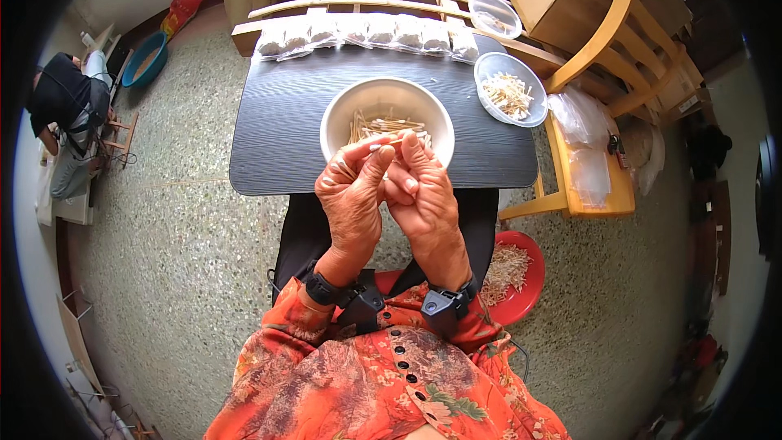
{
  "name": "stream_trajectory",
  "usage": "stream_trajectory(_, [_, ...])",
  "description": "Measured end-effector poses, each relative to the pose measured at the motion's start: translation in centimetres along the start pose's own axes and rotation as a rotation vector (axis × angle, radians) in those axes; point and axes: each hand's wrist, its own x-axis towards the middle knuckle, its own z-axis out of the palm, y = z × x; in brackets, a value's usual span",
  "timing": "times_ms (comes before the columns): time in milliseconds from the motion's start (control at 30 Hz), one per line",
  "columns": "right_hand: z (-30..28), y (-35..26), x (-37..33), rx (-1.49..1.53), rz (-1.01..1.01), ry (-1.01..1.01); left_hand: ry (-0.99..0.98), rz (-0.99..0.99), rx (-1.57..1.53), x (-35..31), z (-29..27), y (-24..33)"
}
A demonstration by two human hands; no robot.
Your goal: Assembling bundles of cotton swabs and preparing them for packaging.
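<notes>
Both of my hands meet over the near rim of a white bowl [333, 111], which holds a heap of cotton swabs [381, 125] with wooden sticks. My left hand [350, 208] is closed around several cotton swabs [340, 169]; their white tips show beside its fingers. One cotton swab [386, 145] lies crosswise between the two hands at the fingertips. My right hand [432, 210] pinches this swab's stick end with thumb and forefinger, its other fingers curled in. The palms' insides are partly hidden.
Filled clear bags [381, 30] line the dark table's [277, 130] far edge. A translucent bowl [489, 106] of swabs stands at the right. A wooden chair [607, 200] carries plastic bags. Below is a red basin [531, 277] with swabs. Another person [69, 106] sits far left.
</notes>
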Motion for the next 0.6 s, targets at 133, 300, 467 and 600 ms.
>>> stream_trajectory(133, [-0.5, 0.3, -0.2, 0.043, 0.024, -0.003, -0.107, 0.061, 0.029, -0.6, -0.3, -0.1])
stream_trajectory(300, [-0.3, 0.3, -0.7, 0.010, 0.008, -0.027, -0.161, 0.111, -0.029, -0.9, -0.2, 0.0])
stream_trajectory(467, [0.3, 0.8, -1.2, -0.110, -0.160, 0.052, -0.057, -0.062, -0.024, -0.1, -1.2, 0.1])
stream_trajectory(600, [0.3, 0.8, -1.4, -0.159, -0.227, 0.074, -0.108, -0.313, -0.104, 0.5, -1.7, 0.5])
